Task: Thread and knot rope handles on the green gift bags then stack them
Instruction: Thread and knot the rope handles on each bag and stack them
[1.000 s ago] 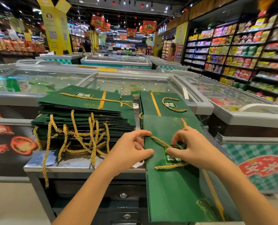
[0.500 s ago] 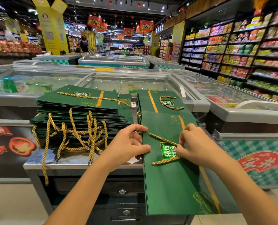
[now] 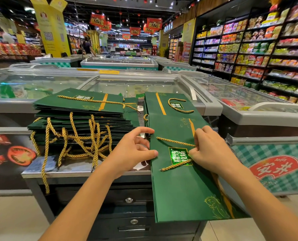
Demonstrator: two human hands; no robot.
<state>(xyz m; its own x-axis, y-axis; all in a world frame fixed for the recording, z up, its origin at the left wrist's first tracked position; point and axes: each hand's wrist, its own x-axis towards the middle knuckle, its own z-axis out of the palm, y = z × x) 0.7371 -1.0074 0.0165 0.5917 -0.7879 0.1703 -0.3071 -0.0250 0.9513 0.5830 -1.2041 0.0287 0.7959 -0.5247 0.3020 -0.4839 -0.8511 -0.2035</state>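
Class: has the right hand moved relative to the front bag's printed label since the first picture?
Yes: the right hand slid rightward, off the printed label it earlier overlapped, to its right edge.

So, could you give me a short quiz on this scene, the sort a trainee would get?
1. True or false: the right hand pinches the rope lying across the nearest green bag.
2. The tall stack of bags with dangling ropes lies: A) left of the hands, B) right of the hands, C) on the floor.
3. Fill in: the left hand grips the nearest green bag at its ____ edge, by the person's own sides.

Key: 1 true; 2 A; 3 left.
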